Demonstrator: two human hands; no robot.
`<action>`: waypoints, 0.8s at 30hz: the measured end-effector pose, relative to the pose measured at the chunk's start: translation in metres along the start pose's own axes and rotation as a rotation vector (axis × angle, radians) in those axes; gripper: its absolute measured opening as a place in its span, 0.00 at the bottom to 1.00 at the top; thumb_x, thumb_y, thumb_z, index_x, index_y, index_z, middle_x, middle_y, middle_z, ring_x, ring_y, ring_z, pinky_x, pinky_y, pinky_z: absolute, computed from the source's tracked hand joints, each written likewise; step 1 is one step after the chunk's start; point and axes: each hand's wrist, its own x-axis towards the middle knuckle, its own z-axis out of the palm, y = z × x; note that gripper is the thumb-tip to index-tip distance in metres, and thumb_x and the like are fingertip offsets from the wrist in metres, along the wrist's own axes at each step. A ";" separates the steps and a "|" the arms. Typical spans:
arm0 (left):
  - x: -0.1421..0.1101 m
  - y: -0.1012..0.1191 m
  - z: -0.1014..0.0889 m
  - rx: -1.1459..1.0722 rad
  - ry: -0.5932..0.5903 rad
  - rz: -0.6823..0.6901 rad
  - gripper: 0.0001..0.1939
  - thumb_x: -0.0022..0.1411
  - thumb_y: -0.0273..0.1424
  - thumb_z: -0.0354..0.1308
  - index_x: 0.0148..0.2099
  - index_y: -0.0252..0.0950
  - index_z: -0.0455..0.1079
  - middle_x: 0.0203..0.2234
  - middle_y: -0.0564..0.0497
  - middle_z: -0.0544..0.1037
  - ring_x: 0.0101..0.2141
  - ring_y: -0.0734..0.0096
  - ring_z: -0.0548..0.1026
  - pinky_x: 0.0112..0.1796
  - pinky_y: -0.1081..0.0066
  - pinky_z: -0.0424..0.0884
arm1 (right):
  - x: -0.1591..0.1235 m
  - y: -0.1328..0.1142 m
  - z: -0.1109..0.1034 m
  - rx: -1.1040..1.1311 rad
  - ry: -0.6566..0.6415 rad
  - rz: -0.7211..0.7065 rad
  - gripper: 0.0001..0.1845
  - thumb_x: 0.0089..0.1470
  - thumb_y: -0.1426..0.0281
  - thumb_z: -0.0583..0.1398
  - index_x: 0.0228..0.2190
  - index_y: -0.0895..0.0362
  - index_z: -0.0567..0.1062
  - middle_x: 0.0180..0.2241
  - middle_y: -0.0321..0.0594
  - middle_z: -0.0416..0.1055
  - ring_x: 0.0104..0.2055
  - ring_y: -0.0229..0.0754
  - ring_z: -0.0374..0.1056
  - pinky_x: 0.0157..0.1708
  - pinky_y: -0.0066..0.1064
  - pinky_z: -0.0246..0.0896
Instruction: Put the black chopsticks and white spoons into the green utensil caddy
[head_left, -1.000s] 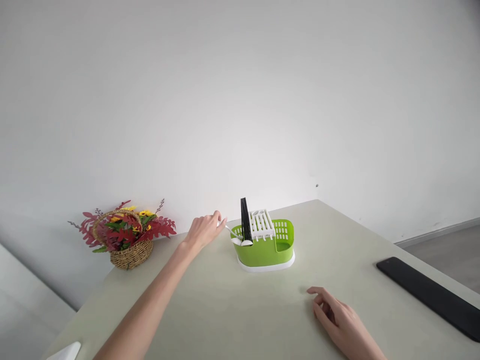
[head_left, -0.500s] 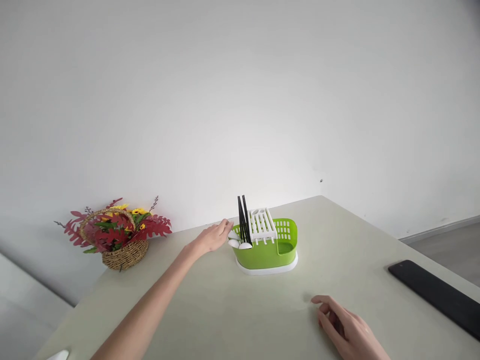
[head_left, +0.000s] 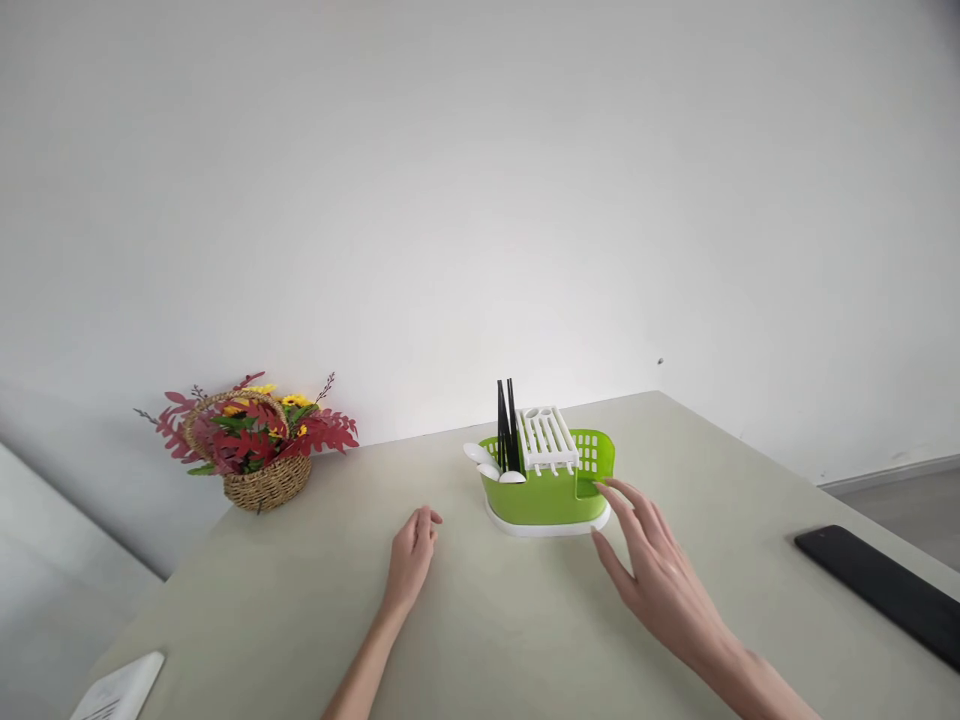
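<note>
A green utensil holder (head_left: 536, 500) with a white base stands on the table. Black chopsticks (head_left: 508, 430) rise from its left part, and several white spoons (head_left: 512, 478) lean there with their bowls outward. A white slotted rack (head_left: 550, 440) spans its middle. My right hand (head_left: 656, 560) is open, fingers spread, its fingertips at the holder's right front edge; whether they touch it I cannot tell. My left hand (head_left: 414, 550) is low over the table, left of the holder, fingers curled with nothing visible in them.
A wicker basket (head_left: 270, 485) of red and yellow artificial flowers (head_left: 259, 430) stands at the back left by the wall. A long black object (head_left: 885, 585) lies near the right edge. A white flat object (head_left: 124, 685) is at the lower left.
My left hand has drawn back from the spoons toward me. My right hand has moved forward to the holder and its fingers have spread. One spoon now sticks out farther left.
</note>
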 end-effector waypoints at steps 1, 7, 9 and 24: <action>-0.011 -0.005 -0.001 -0.012 -0.015 0.009 0.32 0.65 0.63 0.40 0.35 0.39 0.64 0.21 0.61 0.52 0.20 0.74 0.55 0.24 0.73 0.53 | 0.008 -0.004 0.008 -0.029 -0.001 -0.012 0.31 0.69 0.57 0.49 0.69 0.49 0.51 0.66 0.51 0.59 0.69 0.56 0.55 0.63 0.53 0.60; -0.072 -0.006 -0.014 -0.038 -0.089 -0.053 0.27 0.67 0.59 0.45 0.33 0.40 0.63 0.21 0.61 0.48 0.22 0.74 0.50 0.25 0.73 0.49 | 0.014 0.009 0.052 -0.236 -0.039 -0.010 0.28 0.70 0.52 0.45 0.61 0.55 0.63 0.60 0.56 0.67 0.69 0.60 0.54 0.63 0.61 0.55; -0.092 -0.006 -0.014 -0.053 -0.145 -0.092 0.28 0.67 0.59 0.45 0.32 0.40 0.62 0.20 0.61 0.47 0.22 0.74 0.49 0.25 0.72 0.48 | 0.011 0.020 0.055 -0.302 -0.050 -0.020 0.27 0.70 0.52 0.44 0.56 0.56 0.67 0.59 0.58 0.68 0.69 0.61 0.54 0.63 0.64 0.52; -0.140 -0.008 0.011 0.114 -0.160 -0.090 0.29 0.67 0.58 0.42 0.26 0.41 0.58 0.17 0.58 0.51 0.20 0.71 0.50 0.24 0.68 0.46 | 0.043 0.163 0.016 -0.502 -0.107 0.022 0.32 0.68 0.47 0.37 0.46 0.54 0.69 0.56 0.62 0.68 0.67 0.62 0.58 0.37 0.47 0.71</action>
